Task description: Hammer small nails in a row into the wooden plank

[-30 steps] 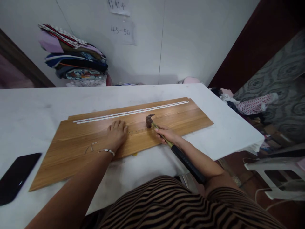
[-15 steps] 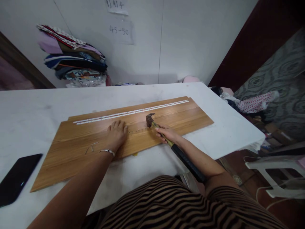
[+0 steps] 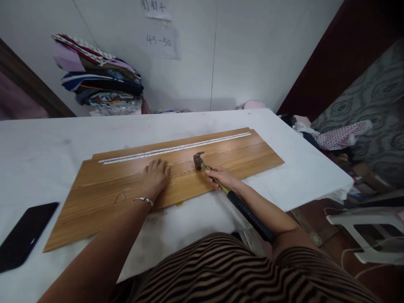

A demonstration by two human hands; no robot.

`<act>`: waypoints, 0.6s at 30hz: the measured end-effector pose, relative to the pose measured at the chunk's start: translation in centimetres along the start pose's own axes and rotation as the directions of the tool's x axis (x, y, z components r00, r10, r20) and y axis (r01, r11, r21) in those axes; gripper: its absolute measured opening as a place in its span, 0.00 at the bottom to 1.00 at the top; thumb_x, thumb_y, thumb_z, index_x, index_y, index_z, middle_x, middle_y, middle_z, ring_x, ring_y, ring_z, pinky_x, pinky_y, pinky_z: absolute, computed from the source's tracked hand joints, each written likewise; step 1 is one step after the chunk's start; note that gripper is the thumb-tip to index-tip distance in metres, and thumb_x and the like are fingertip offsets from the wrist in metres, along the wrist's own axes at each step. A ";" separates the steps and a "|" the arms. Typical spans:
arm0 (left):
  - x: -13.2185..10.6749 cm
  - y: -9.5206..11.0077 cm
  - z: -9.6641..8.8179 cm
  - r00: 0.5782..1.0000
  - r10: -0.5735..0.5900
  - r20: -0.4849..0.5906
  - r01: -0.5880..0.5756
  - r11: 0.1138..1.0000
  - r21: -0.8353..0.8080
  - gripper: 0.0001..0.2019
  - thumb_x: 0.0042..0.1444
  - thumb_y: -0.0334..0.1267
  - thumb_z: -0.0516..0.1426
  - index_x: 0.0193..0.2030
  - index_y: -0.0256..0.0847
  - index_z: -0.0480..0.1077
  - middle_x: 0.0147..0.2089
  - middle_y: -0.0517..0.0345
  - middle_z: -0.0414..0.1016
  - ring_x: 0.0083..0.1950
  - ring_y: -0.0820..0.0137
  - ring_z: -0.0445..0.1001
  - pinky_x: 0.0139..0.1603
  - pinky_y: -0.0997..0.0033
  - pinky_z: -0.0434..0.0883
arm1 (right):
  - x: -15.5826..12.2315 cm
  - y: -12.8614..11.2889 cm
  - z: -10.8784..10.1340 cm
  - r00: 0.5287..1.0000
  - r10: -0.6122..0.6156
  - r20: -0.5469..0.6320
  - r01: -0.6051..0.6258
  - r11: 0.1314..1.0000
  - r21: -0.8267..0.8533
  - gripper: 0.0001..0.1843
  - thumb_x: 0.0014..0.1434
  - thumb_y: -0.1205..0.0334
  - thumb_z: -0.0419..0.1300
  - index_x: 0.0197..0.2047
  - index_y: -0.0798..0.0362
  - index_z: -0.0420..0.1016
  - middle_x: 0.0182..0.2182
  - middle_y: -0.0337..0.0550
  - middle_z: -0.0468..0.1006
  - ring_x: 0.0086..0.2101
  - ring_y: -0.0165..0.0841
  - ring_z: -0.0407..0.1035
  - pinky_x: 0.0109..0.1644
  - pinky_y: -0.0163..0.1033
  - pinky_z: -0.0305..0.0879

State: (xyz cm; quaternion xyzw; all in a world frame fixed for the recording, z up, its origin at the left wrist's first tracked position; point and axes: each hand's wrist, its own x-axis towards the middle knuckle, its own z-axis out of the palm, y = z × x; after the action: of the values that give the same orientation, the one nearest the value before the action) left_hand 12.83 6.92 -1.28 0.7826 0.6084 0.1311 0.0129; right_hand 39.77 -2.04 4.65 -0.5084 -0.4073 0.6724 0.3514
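Observation:
My right hand (image 3: 221,177) is wrapped round the handle of a claw hammer (image 3: 198,161), near its rusty head. The hammer's head is down at the wooden board (image 3: 249,153), at the right end of a row of small nail heads (image 3: 184,172). Flat on the board, to the left of that row, lies my left hand (image 3: 156,176), its fingers stretched out and holding nothing. Several loose nails (image 3: 122,195) lie left of my left wrist. Whether the hammer touches a nail is hidden beneath its head.
Two white marked strips (image 3: 176,148) run along the board's far side. A black phone (image 3: 27,235) lies left of the board on the white table (image 3: 72,134). Folded clothes (image 3: 101,80) are stacked behind the table. A white plastic stool (image 3: 366,223) stands at the right.
The view has shifted very slightly. Both hands and the hammer stay in nearly the same place over the board.

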 end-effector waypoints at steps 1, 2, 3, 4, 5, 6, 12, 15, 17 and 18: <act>0.0 0.0 0.0 1.000 -0.002 0.003 0.002 1.000 0.000 0.22 0.68 0.43 0.44 0.60 0.39 0.72 0.68 0.40 0.70 0.71 0.51 0.63 0.69 0.45 0.61 | 0.0 0.0 0.0 1.000 0.001 0.000 -0.001 1.000 -0.005 0.14 0.60 0.52 0.62 0.44 0.50 0.67 0.21 0.26 0.64 0.14 0.23 0.53 0.15 0.30 0.47; 0.0 0.1 -0.1 1.000 -0.002 0.005 0.002 1.000 0.000 0.22 0.68 0.43 0.44 0.60 0.39 0.72 0.68 0.39 0.70 0.71 0.51 0.63 0.69 0.45 0.61 | -0.1 0.0 0.1 1.000 -0.003 0.003 0.003 1.000 -0.007 0.14 0.60 0.52 0.62 0.44 0.50 0.67 0.21 0.26 0.64 0.14 0.22 0.53 0.15 0.30 0.47; 0.0 0.1 -0.1 1.000 -0.001 0.008 0.001 1.000 -0.002 0.22 0.68 0.43 0.44 0.60 0.38 0.72 0.68 0.39 0.70 0.71 0.52 0.63 0.70 0.45 0.61 | -0.1 -0.1 0.1 1.000 -0.010 0.007 0.010 1.000 -0.006 0.14 0.60 0.52 0.63 0.44 0.50 0.67 0.21 0.26 0.64 0.14 0.22 0.53 0.15 0.29 0.47; 0.0 0.1 -0.2 1.000 0.000 0.010 0.001 1.000 -0.005 0.23 0.68 0.43 0.44 0.60 0.38 0.71 0.68 0.39 0.70 0.71 0.52 0.63 0.70 0.46 0.61 | -0.1 -0.1 0.1 1.000 -0.018 0.011 0.018 1.000 -0.004 0.14 0.60 0.52 0.63 0.44 0.50 0.67 0.21 0.27 0.65 0.14 0.22 0.53 0.15 0.29 0.47; 0.0 0.2 -0.2 1.000 -0.002 0.011 0.002 1.000 -0.008 0.23 0.68 0.43 0.44 0.60 0.38 0.71 0.68 0.40 0.70 0.71 0.52 0.63 0.70 0.46 0.60 | -0.2 -0.1 0.1 1.000 -0.025 0.012 0.025 1.000 -0.001 0.14 0.60 0.52 0.63 0.44 0.50 0.67 0.22 0.27 0.65 0.14 0.22 0.53 0.16 0.29 0.46; -0.1 0.2 -0.2 1.000 -0.004 0.010 0.004 1.000 -0.011 0.22 0.68 0.43 0.44 0.60 0.39 0.71 0.68 0.40 0.70 0.71 0.52 0.63 0.70 0.46 0.60 | -0.2 -0.1 0.1 0.999 -0.030 0.012 0.030 1.000 0.003 0.15 0.60 0.51 0.63 0.44 0.50 0.67 0.22 0.27 0.65 0.14 0.22 0.53 0.16 0.29 0.46; -0.1 0.3 -0.3 1.000 -0.012 0.027 0.012 1.000 -0.010 0.23 0.68 0.43 0.44 0.60 0.38 0.72 0.68 0.40 0.69 0.72 0.53 0.62 0.70 0.47 0.60 | 0.1 -0.1 0.0 1.000 0.004 0.006 -0.004 1.000 0.003 0.17 0.58 0.49 0.65 0.43 0.50 0.66 0.21 0.26 0.64 0.15 0.21 0.54 0.16 0.28 0.47; -0.1 0.3 -0.4 1.000 -0.005 0.022 0.005 1.000 -0.007 0.23 0.68 0.43 0.44 0.60 0.37 0.71 0.68 0.39 0.70 0.71 0.52 0.63 0.70 0.46 0.60 | 0.0 -0.3 0.0 1.000 -0.002 0.003 0.002 1.000 0.006 0.17 0.58 0.50 0.65 0.43 0.49 0.66 0.21 0.26 0.64 0.15 0.21 0.53 0.16 0.28 0.48; -0.1 0.3 -0.4 1.000 -0.003 0.010 0.003 1.000 -0.002 0.22 0.68 0.42 0.44 0.59 0.38 0.71 0.68 0.40 0.70 0.71 0.52 0.63 0.70 0.47 0.61 | 0.0 -0.4 0.0 1.000 -0.012 0.000 0.012 1.000 0.012 0.16 0.59 0.50 0.64 0.44 0.49 0.66 0.22 0.26 0.65 0.15 0.21 0.54 0.16 0.28 0.48; -0.1 0.3 -0.3 1.000 0.000 0.003 0.000 1.000 0.000 0.22 0.68 0.43 0.44 0.59 0.39 0.71 0.67 0.40 0.70 0.70 0.52 0.63 0.69 0.47 0.61 | 0.0 -0.4 -0.1 1.000 -0.014 0.000 0.014 1.000 0.012 0.16 0.59 0.50 0.64 0.44 0.49 0.67 0.22 0.26 0.65 0.15 0.22 0.54 0.16 0.28 0.48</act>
State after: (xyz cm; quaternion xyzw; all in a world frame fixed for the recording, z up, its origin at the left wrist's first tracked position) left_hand 12.99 6.69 -0.93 0.7828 0.6084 0.1300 0.0137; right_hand 39.84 -1.81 5.03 -0.5036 -0.4067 0.6724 0.3591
